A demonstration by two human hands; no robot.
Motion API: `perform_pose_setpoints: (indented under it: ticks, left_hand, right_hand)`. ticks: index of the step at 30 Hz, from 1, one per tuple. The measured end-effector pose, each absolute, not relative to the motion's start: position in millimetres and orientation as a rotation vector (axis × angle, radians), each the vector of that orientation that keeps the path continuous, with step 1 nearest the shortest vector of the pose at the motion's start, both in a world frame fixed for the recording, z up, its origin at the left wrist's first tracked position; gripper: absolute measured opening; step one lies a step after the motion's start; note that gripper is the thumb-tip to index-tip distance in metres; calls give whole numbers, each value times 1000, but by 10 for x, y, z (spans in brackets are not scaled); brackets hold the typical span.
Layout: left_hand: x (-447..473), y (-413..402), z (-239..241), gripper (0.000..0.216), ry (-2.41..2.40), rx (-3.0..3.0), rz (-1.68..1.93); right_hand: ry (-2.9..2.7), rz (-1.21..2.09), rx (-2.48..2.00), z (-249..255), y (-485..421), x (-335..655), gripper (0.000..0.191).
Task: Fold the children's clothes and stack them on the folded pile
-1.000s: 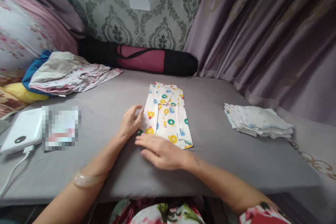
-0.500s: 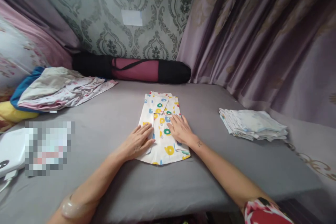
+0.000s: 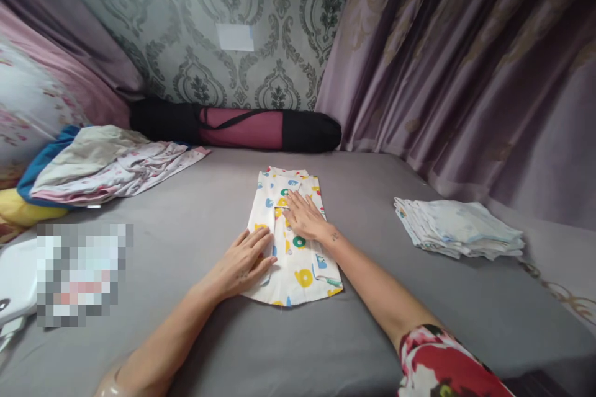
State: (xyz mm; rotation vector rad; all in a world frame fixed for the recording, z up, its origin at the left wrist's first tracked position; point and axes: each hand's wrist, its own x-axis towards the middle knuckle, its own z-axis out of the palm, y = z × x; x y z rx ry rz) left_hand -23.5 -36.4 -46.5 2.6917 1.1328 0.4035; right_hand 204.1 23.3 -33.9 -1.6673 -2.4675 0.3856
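Note:
A small white shirt [image 3: 287, 279] with yellow, blue and green prints lies on the grey sheet in front of me, its sides and sleeves folded inward over its body. Its collar points away from me and its curved hem lies nearest. My left hand [image 3: 246, 259] rests flat on the shirt's lower left side, fingers stretched out. Higher up, near the folded sleeves, my right hand [image 3: 305, 217] lies flat with its fingers spread, covering part of the cloth. Neither hand grips anything.
A stack of folded white clothes [image 3: 460, 226] lies to the right. Loose garments [image 3: 116, 164] are heaped at the far left, with a white device with a cable [image 3: 18, 273] nearer me. A black and maroon long bag [image 3: 242, 128] lies along the wall.
My right hand has slid up and slightly left over the shirt, uncovering the lower right folded part. My left hand stays at about the same place on the cloth. The view has shifted slightly.

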Motion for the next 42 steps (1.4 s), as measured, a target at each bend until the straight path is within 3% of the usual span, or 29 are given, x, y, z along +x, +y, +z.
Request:
perform_pose_setpoints:
  ticks: [12, 17, 23, 32, 37, 42]
  left_hand:
    - [-255, -347, -549, 59, 1117, 2708, 327]
    - [-232, -499, -373, 50, 1086, 2755, 320]
    - [-389, -822, -206, 41, 963, 2728, 320]
    - [-723, -792, -223, 34, 802, 2750, 305]
    - [-752, -732, -237, 43, 745, 2786, 220]
    - [-749, -675, -281, 45, 791, 2755, 301]
  right_hand:
    - [-2294, 637, -1557, -388, -142, 2301, 80]
    - [-2436, 697, -1604, -250, -910, 2509, 73]
    - [-2563, 493, -1483, -163, -1452, 2567, 62]
    - [-2573, 331, -1272, -123, -1409, 2775, 39]
    - [-2587, 229, -1214, -130, -1324, 2766, 31]
    - [-2516, 354, -1169, -153, -1303, 2839, 43]
